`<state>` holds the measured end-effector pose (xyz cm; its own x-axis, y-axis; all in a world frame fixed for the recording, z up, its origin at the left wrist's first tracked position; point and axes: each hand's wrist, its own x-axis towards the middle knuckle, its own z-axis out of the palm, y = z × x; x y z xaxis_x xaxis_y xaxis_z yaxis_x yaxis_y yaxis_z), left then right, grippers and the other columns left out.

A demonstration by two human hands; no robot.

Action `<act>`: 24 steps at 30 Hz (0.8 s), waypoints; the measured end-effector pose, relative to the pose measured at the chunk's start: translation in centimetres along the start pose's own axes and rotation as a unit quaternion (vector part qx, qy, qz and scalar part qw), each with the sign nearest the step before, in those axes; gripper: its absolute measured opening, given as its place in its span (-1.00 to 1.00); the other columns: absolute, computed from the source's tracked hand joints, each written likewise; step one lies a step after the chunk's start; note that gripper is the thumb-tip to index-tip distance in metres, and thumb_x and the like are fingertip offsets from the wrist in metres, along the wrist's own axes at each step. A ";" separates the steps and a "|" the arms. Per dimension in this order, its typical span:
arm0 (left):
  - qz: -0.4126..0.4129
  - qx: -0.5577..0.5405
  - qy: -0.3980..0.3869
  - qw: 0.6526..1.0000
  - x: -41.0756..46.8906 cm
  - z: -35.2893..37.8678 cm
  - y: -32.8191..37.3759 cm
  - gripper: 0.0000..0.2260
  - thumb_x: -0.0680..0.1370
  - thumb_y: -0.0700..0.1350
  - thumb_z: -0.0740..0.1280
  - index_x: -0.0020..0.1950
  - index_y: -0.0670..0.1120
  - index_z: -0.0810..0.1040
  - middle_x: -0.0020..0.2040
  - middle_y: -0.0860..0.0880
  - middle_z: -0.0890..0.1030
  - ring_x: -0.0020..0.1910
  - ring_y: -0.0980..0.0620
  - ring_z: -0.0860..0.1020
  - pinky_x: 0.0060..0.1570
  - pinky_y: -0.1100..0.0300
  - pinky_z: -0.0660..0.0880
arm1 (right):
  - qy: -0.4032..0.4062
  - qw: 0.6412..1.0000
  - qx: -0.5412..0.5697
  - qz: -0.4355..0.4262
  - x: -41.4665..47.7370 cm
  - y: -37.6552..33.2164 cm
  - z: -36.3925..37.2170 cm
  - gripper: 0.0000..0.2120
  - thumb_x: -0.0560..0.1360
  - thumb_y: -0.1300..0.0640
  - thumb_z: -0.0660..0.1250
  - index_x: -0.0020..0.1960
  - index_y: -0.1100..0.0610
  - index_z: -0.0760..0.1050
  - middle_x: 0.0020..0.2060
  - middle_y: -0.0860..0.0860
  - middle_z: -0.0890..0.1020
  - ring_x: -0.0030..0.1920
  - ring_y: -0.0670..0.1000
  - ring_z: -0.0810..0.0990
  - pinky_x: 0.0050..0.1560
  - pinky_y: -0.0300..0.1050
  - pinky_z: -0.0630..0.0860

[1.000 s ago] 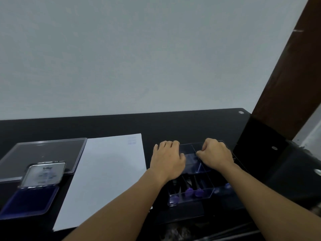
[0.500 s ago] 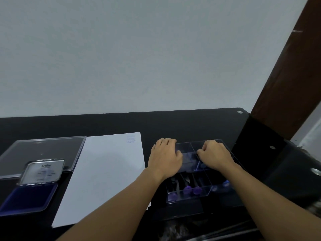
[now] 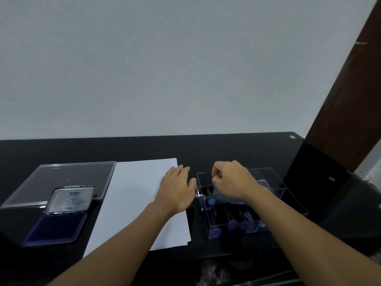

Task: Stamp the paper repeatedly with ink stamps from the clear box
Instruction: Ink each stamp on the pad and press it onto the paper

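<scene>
Dim, cool, even light. Pale grey wall (image 3: 165, 69) flat mid-tone, glossy black tabletop (image 3: 206, 149) near featureless. Soft shadow beside left hand (image 3: 175, 190) on white paper sheet (image 3: 132, 213). Faint sheen on clear plastic lid (image 3: 61, 178). Wide-angle bending at edges — overall softness, fingers slightly smeared.

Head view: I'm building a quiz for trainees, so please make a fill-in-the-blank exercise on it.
The left hand rests flat on the ___ edge of the paper. The ink pad lies to the ___ of the paper. The stamps in the nearest compartment of the clear box have ___ heads. Answers: right; left; purple.
</scene>
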<state>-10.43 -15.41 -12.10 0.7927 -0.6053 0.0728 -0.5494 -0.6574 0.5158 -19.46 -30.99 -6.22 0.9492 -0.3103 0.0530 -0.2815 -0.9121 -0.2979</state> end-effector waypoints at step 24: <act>-0.008 0.082 -0.031 0.996 -3.2 1.2 -3.2 -0.53 0.68 0.09 -0.03 0.58 -0.01 0.15 0.62 -0.01 0.07 0.60 -0.05 -0.03 0.56 -0.09 -0.10 | -0.153 0.987 0.031 0.039 0.7 -1.4 1.9 -0.88 0.62 0.05 0.22 -0.04 -0.03 0.52 -0.09 -0.04 0.63 -0.08 -0.03 0.58 -0.10 -0.11 0.51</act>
<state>-11.56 -11.88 -14.96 0.7870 -0.6169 0.0100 -0.5764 -0.7292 0.3689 -18.18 -29.43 -7.59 0.9261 -0.2745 -0.2589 -0.3547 -0.8675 -0.3488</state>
